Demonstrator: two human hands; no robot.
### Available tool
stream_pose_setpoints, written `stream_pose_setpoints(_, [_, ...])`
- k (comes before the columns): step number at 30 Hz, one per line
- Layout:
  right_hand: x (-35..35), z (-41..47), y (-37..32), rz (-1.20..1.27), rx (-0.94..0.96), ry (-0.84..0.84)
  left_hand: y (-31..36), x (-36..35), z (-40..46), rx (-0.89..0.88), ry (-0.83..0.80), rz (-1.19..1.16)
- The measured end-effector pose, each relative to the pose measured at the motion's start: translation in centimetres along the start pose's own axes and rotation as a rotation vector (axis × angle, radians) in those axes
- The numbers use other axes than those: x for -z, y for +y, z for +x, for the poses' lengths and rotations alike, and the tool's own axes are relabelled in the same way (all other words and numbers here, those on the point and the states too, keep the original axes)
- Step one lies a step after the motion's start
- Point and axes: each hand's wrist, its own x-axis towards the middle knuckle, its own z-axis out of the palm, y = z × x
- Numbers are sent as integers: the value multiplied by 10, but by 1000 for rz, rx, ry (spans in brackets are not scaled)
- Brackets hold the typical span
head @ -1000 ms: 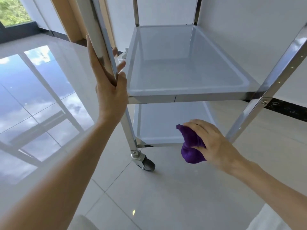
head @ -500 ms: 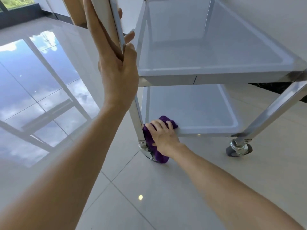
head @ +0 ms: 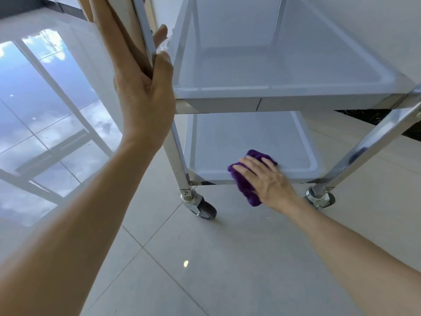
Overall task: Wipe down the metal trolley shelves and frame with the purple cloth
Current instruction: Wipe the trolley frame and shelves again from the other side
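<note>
- The metal trolley [head: 284, 96] fills the upper frame, its top cut off; the far legs show only through glare.
- The middle shelf [head: 273, 71] and the bottom shelf [head: 250, 137], both shallow trays, hold nothing but the purple cloth [head: 245, 183].
- The left hand [head: 141, 92] grips the near-left upright [head: 145, 37], thumb in front and fingers curled behind it, largely hidden.
- The right hand [head: 268, 181] lies flat, fingers spread and straight, pressing the cloth onto the bottom shelf's front rim; half a second earlier it was by the left leg, and it has since moved right.
- Part of the cloth hangs over the edge, the rest hidden under the palm.
- Two front castors [head: 205, 208] rest on the tiled floor [head: 205, 270].
</note>
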Motion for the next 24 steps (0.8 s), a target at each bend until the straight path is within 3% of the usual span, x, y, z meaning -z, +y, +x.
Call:
stream_pose_setpoints(5, [11, -54, 69, -87, -175, -102, 2, -5, -1, 25, -36, -25])
stream_pose_setpoints(10, [5, -52, 50, -90, -318, -50, 4, -12, -5, 23, -28, -41])
stream_pose_setpoints(21, [2, 43, -82, 60, -77, -171, 8, -9, -6, 69, -35, 4])
stream_pose_setpoints(24, [5, 44, -82, 38, -56, -187, 5, -4, -5, 65, -52, 17])
